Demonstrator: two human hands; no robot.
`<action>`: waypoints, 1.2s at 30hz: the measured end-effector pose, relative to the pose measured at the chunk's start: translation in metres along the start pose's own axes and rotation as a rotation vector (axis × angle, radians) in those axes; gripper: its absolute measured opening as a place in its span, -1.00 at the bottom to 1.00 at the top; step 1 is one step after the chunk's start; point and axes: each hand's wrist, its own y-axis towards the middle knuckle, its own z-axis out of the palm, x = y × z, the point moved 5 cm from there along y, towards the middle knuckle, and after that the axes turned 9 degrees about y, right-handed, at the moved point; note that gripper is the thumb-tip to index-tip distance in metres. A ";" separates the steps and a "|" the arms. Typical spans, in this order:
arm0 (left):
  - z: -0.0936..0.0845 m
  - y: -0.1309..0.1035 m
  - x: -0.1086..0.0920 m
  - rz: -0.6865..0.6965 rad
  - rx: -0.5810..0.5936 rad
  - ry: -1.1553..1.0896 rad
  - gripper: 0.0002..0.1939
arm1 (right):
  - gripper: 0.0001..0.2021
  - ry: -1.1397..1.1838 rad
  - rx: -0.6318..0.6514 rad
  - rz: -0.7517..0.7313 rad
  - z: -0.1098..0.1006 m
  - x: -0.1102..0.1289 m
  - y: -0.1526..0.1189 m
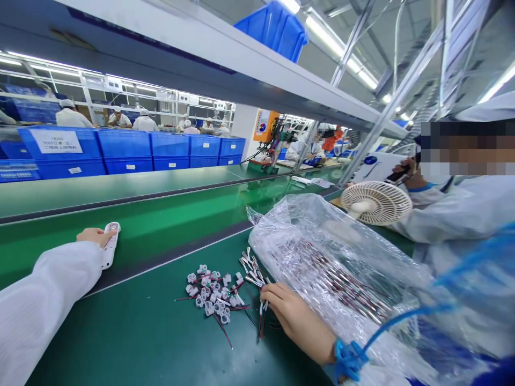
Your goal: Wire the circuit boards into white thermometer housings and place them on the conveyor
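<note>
My left hand [93,236] grips a long white plastic casing [111,247] by its upper part, over the near edge of the green conveyor belt. My right hand [295,316] is at the lower middle, fingers closed on slim silver-ended parts with red and black wires. More of these wired parts [251,271] lie in a loose bunch just beyond its fingertips. Left of that bunch is a pile of small white plastic ring-shaped pieces [213,295] with thin wires. A blue wrist strap [351,360] with a coiled cord circles my right wrist.
A clear plastic bag [330,257] full of wired parts lies to the right. Beyond it are a beige fan [376,203] and a co-worker [462,209]. Blue bins [124,147] line the far side. A shelf [225,59] crosses overhead.
</note>
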 end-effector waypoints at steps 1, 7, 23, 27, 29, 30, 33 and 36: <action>-0.003 0.001 0.003 -0.012 -0.022 0.054 -0.74 | -0.71 0.002 0.012 -0.005 0.002 -0.001 0.003; -0.026 0.007 -0.009 0.075 -0.158 0.324 -0.75 | -0.77 -0.018 0.059 0.037 0.004 -0.008 0.015; 0.145 -0.073 -0.057 0.488 0.379 0.418 -0.81 | -0.80 0.007 -0.074 0.144 -0.013 -0.003 0.004; 0.141 -0.068 -0.058 0.475 0.408 0.432 -0.81 | -0.75 0.036 -0.174 0.168 -0.027 0.007 -0.006; 0.135 -0.065 -0.055 0.451 0.406 0.446 -0.81 | -0.79 0.098 -0.257 0.233 -0.035 0.009 -0.012; 0.131 -0.064 -0.052 0.436 0.407 0.450 -0.80 | -0.81 0.158 -0.289 0.275 -0.038 0.010 -0.014; 0.120 -0.061 -0.041 0.388 0.425 0.456 -0.77 | -0.84 0.561 -0.252 0.368 -0.029 0.021 -0.017; 0.110 -0.062 -0.034 0.370 0.428 0.468 -0.73 | -0.82 1.146 -0.071 0.412 -0.002 0.046 -0.013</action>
